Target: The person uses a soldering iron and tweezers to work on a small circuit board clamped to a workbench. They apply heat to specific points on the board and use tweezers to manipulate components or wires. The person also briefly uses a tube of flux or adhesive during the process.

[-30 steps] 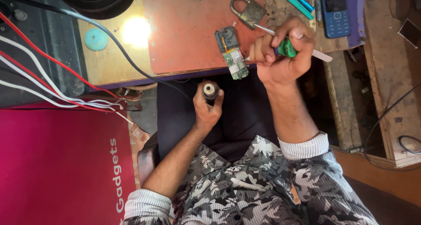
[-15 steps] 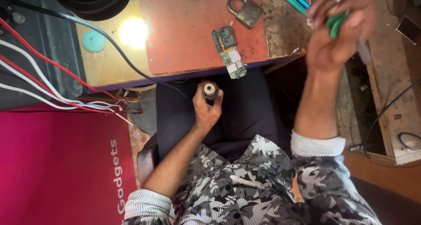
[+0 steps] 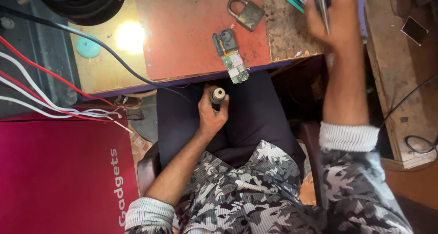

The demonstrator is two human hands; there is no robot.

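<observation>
Below the worktop edge: the left hand (image 3: pixel 211 117) holds a small dark cylinder (image 3: pixel 217 96) over the lap, just beneath the purple lip of the worktop (image 3: pixel 191 47).
Cylinder, axis: its long axis runs roughly toward the camera, the pale round end face turned up, so it looks like a short stub seen nearly end-on.
Left fingers: wrapped around the cylinder's body and clamped on it, thumb on one side; by my reading, it is kept upright and close to the body to stay steady and ready.
Right hand: the right hand (image 3: pixel 335 21) is raised over the far right corner of the worktop, blurred, with a thin grey metal tool (image 3: pixel 323 5) between the fingers.
Right fingers: curled about the tool, though the blur hides just how tight the grip is.
Circuit board: a small green circuit board (image 3: pixel 232 63) with a dark square part at its upper end lies on the red mat (image 3: pixel 182 28), near the worktop's front edge and just above the cylinder; it lies free, touched by neither hand.
Padlock: a brass padlock (image 3: pixel 248 12) lies flat on the mat, beyond the board.
Left side: a teal round cap (image 3: pixel 87 47) sits beside a bright glare spot; red and white wires (image 3: pixel 45 97) and a black cable (image 3: pixel 114 60) cross toward the worktop.
Lower left: a red bag (image 3: pixel 59 170).
</observation>
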